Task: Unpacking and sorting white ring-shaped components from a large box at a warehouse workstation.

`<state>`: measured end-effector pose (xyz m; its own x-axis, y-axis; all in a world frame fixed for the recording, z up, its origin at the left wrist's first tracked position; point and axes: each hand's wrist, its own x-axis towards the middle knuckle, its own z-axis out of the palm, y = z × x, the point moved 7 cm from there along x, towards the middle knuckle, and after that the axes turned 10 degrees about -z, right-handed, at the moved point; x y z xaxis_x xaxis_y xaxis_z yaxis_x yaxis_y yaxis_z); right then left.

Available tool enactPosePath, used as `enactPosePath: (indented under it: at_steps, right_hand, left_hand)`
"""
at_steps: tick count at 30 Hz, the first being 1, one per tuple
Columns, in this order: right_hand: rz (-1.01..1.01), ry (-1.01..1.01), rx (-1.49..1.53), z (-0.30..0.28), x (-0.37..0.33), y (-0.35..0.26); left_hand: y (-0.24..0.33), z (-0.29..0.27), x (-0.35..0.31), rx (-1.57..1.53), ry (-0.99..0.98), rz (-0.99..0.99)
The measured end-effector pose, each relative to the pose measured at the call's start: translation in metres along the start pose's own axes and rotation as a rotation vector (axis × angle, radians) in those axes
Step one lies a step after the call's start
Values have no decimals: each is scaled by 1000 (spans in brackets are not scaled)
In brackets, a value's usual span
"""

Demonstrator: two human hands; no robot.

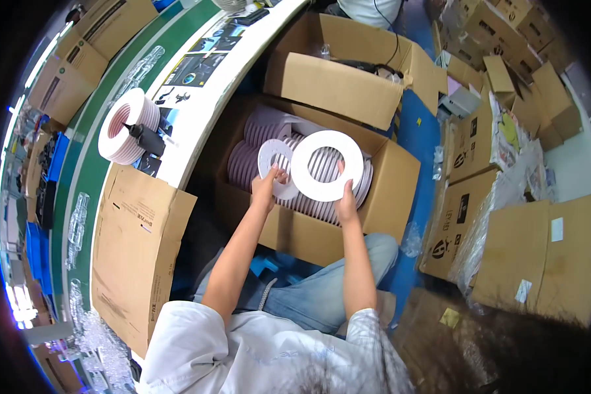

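Note:
In my right hand [346, 200] is a broad, flat white ring [345, 148], gripped at its lower right edge with the fingers reaching into the hole. My left hand [266, 187] grips a thinner whitish ring [266, 157] by its lower part. This ring tilts beside the broad one, their edges close together or overlapping. Both rings are held over an opened cardboard box [391, 190] in front of me. Rows of similar rings stand on edge inside it, some white [315, 209], others purplish-grey [241, 164].
On the white table [207, 108] at left stand a stack of white rings [128, 125] and a dark tool [148, 140]. A flat cardboard sheet [131, 243] lies nearer. Another open box [335, 85] stands beyond mine. Stacked cartons [463, 223] line the right, beyond blue flooring [414, 131].

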<state>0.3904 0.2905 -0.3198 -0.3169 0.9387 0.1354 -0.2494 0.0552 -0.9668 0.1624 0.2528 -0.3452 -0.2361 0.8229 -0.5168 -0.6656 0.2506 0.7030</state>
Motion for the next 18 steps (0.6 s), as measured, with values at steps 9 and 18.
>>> enactPosePath:
  at_steps: [9,18]
  right_hand:
    - [247,-141,-319,8,-19,16]
    - [-127,222,-182,6,-11,-24]
  left_hand:
    - [-19,40,-24,-395,-405,-296]
    - [-5,59,-59,-10,-587,-216]
